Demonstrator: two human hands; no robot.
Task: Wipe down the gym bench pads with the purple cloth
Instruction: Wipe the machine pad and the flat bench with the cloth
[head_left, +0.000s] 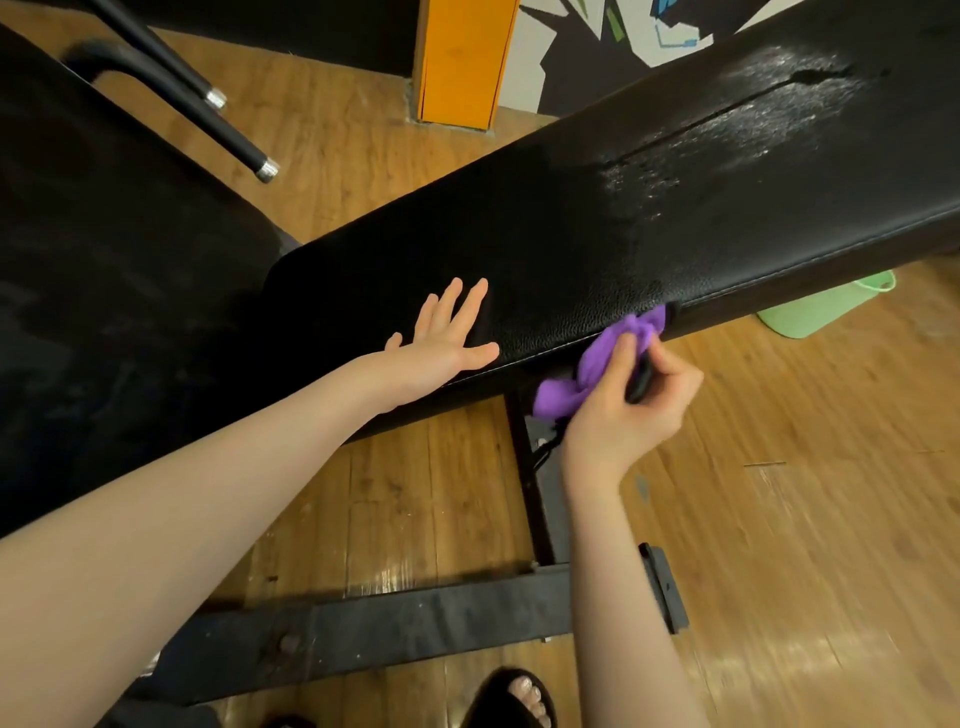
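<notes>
A wooden floor (779, 519) fills the lower and right part of the view. Across it runs the long black bench pad (597, 208), slanting from the lower left up to the top right corner, with a wet sheen on its far right stretch. A second black pad (104, 234) fills the left side, its end just beside the long pad's left end. Below the pads lies the black metal frame (389, 629) of the bench. An orange post (462, 57) stands beyond the long pad's far edge, and a green tub (826, 306) shows under its near edge at the right. 2 dark bar ends with silver caps (265, 169) hang at the upper left.

The left hand (447, 338) lies flat on the long pad near its left end, fingers straight and spread. The right hand (631, 400) has its fingers curled round the purple cloth (608, 358), which is bunched against the pad's near edge. A sandalled foot (524, 696) shows at the bottom edge.
</notes>
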